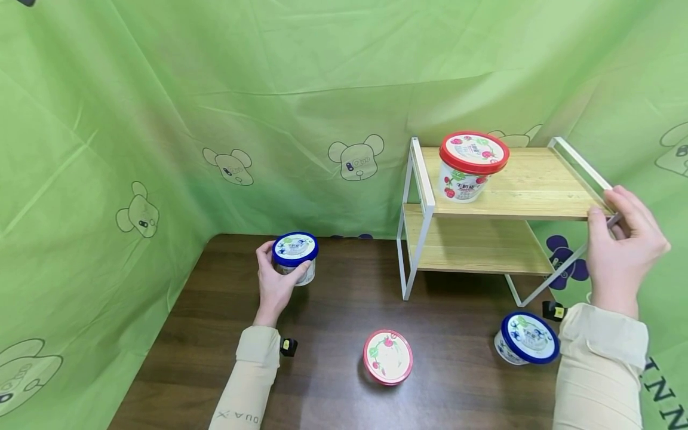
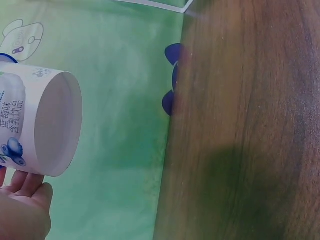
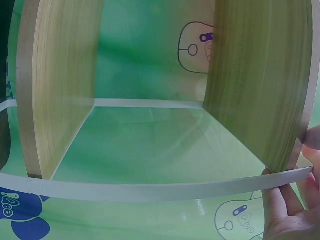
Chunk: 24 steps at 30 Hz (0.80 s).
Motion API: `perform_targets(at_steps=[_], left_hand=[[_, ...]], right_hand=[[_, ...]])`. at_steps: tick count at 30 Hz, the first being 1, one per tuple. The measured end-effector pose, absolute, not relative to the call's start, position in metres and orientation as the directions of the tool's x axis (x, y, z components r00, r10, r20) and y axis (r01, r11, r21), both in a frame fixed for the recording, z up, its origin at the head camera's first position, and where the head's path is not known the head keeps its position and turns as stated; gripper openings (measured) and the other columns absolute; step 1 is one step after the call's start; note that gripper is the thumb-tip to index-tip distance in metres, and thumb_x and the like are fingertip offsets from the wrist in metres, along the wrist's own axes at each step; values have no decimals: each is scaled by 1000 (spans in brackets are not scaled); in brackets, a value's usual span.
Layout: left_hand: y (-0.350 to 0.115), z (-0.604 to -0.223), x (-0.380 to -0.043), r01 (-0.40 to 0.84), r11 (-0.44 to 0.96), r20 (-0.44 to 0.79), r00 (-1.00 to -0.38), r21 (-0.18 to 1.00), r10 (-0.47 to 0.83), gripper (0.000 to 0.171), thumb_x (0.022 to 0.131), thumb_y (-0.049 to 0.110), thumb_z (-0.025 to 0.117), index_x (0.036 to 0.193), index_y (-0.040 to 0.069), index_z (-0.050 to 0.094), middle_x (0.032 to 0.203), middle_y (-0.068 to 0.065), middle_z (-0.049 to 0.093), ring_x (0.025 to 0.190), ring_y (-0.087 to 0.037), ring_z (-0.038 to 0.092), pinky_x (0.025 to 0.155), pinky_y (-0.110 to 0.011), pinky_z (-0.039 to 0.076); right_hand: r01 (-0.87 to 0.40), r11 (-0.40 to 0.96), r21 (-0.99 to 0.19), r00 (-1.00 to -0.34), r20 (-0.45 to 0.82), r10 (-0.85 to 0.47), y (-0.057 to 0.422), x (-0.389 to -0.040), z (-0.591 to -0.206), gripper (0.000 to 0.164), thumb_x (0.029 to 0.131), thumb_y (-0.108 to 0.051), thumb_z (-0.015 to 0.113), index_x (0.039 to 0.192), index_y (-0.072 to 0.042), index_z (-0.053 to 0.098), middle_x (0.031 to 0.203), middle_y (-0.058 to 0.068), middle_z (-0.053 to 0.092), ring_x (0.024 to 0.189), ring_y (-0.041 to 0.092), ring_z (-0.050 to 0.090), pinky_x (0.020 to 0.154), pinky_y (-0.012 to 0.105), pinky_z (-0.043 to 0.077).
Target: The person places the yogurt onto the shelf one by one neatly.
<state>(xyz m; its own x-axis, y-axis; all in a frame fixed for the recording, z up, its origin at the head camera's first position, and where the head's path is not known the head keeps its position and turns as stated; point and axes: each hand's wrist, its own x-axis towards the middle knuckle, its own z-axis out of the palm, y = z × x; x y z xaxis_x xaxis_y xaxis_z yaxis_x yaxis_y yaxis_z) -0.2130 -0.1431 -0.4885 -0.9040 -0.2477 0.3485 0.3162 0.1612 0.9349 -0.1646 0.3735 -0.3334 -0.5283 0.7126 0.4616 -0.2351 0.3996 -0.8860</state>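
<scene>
My left hand (image 1: 276, 283) grips a blueberry tub with a blue lid (image 1: 295, 248) around its side, near the back left of the table. In the left wrist view the bare base of this tub (image 2: 59, 125) shows, raised off the wood. My right hand (image 1: 623, 245) holds the top right front corner of a two-tier shelf (image 1: 537, 185) with white metal frame and wooden boards. In the right wrist view its fingers (image 3: 276, 202) curl around the white rail. A red-lidded strawberry tub (image 1: 467, 167) stands at the left of the top board.
A second red-lidded tub (image 1: 387, 357) stands at the front middle of the dark wooden table (image 1: 322, 382). Another blue-lidded tub (image 1: 527, 338) sits at the right, beside my right sleeve. Green printed cloth (image 1: 301, 119) hangs behind and at both sides.
</scene>
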Motion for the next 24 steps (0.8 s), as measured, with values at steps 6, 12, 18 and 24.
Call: perform_targets(at_steps=[6,12,18,24], left_hand=[[-141,-488,-214,324,147,350,-913,935,-210,83,76,14,92,142,10,41,133,-12,59,123,-25,54,104,-46,43],[-140,-488,-214,323,140,345,-919,936,-188,87,76,5,90,147,6,39,138,-18,56,126,-27,52,107,-45,42],[-139,-488,-215,343,170,372,-910,924,-184,90,75,0,89,148,0,38,139,-24,53,127,-31,51,107,-51,41],[-136,-485,-214,344,168,373,-908,924,-192,92,72,8,94,146,8,40,137,-15,54,127,-26,51,107,-49,40]], right_hand=[[-241,378,-894,-534,448,717,374,-164,-333,31,90,2,68,120,-6,74,133,6,65,120,12,62,98,19,46],[-240,374,-896,-540,444,715,374,-164,-334,31,91,2,68,120,-5,74,134,6,65,121,12,61,98,19,46],[-252,379,-890,-539,455,709,378,-165,-336,31,90,3,67,120,-6,74,133,7,65,120,13,62,97,19,46],[-254,380,-890,-537,456,710,378,-165,-337,32,90,3,67,120,-6,75,133,6,65,120,13,62,97,19,46]])
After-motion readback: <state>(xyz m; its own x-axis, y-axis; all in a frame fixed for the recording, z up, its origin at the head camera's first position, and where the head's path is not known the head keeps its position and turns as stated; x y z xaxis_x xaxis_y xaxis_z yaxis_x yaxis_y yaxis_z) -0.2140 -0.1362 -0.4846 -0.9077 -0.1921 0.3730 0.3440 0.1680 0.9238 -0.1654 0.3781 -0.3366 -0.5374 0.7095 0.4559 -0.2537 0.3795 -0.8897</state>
